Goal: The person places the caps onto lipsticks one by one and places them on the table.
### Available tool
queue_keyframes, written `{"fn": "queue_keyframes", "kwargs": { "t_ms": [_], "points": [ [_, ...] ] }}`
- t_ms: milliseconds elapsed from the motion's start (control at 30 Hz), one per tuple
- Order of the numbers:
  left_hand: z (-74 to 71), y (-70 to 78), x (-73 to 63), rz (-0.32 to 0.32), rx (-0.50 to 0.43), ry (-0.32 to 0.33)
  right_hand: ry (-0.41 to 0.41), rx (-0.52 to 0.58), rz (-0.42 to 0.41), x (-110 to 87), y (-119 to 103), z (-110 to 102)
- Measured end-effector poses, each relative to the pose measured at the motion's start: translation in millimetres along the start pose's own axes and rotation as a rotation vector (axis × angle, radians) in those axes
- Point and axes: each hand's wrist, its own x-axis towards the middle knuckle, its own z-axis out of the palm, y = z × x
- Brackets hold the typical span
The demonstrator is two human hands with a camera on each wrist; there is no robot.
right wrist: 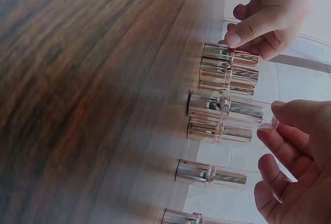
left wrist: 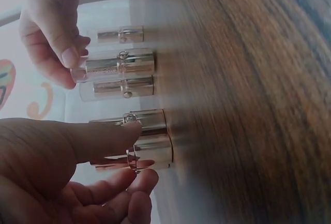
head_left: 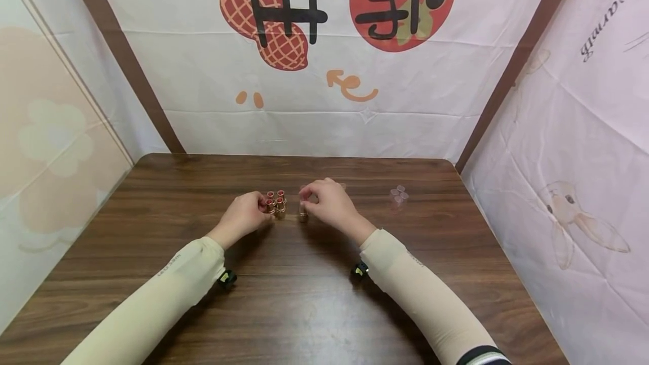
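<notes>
Several gold lipstick tubes (head_left: 280,207) with red tops stand upright in a tight cluster left of the table's middle. My left hand (head_left: 245,212) is at the cluster's left side, its thumb and fingers gripping the outer gold tubes (left wrist: 155,149). To the right of the cluster, my right hand (head_left: 329,203) is over another upright lipstick tube (head_left: 303,216). Its thumb and fingertips pinch the clear cap (right wrist: 268,116) at the top of that tube (right wrist: 209,105). The caps are transparent, so the gold bodies show through them.
Several small clear caps (head_left: 399,195) stand together to the right on the brown wooden table (head_left: 284,308). In the right wrist view, more gold tubes (right wrist: 209,173) stand apart from the cluster. Printed cloth (head_left: 314,128) hangs behind the table and along both sides.
</notes>
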Motion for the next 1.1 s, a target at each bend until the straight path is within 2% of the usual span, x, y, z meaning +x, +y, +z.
{"fn": "queue_keyframes", "kwargs": {
  "t_ms": [267, 500, 733, 933, 1100],
  "points": [
    [0.8, -3.7, 4.7, 0.05, 0.021, 0.006, -0.016, 0.003, 0.022, 1.1, -4.1, -2.5],
    [1.2, -2.5, 4.1, 0.041, 0.007, 0.007, -0.033, 0.002, 0.042, -2.0, -7.2, -6.1],
    [4.0, -2.1, 5.9, 0.029, -0.002, 0.013, -0.024, 0.043, 0.018, -8.5, -8.4, -15.2],
    [6.8, -4.8, 7.8, 0.031, -0.013, 0.016, 0.018, 0.083, 0.004, -19.2, -6.7, -25.6],
    [7.6, -7.4, 8.0, 0.034, -0.027, 0.024, 0.06, 0.113, 0.025, -32.2, -4.7, -37.1]
  ]
}}
